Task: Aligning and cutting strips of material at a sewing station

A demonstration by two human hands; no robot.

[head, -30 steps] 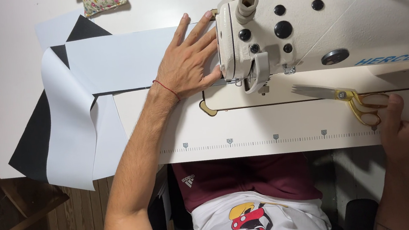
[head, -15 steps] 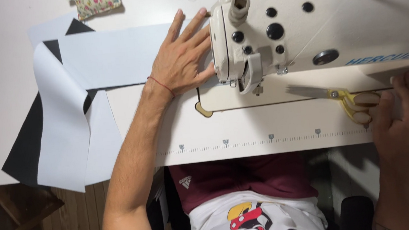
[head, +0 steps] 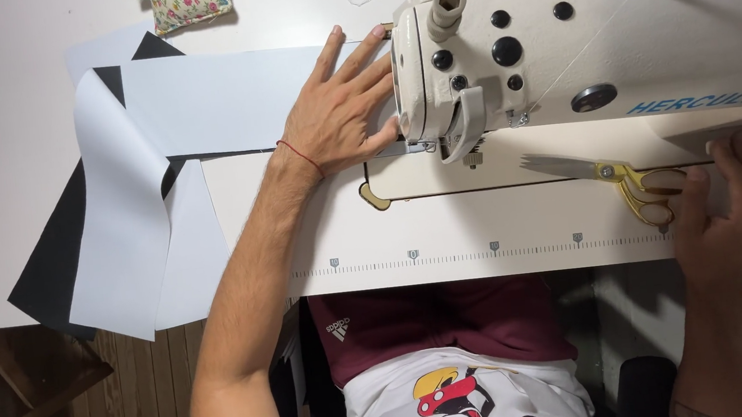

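Observation:
My left hand point(head: 339, 112) lies flat, fingers spread, on a white fabric panel point(head: 216, 101) right beside the head of a cream sewing machine point(head: 574, 53). Its fingertips touch the machine near the presser foot point(head: 424, 146). A red thread is tied around that wrist. My right hand point(head: 738, 209) rests at the table's right end, thumb against the gold handles of a pair of scissors point(head: 631, 179). Both handle loops stay visible and no finger is inside them. The scissor blades point left along the machine bed.
White and black fabric pieces point(head: 120, 242) hang over the left front edge of the white table point(head: 500, 232). A flowered pincushion point(head: 188, 1) sits at the back. A ruler scale runs along the front edge. My torso sits below, with wooden floor at the left.
My right hand moved up from the front right corner onto the scissor handles. My left hand stayed flat on the white fabric. The view shifted slightly.

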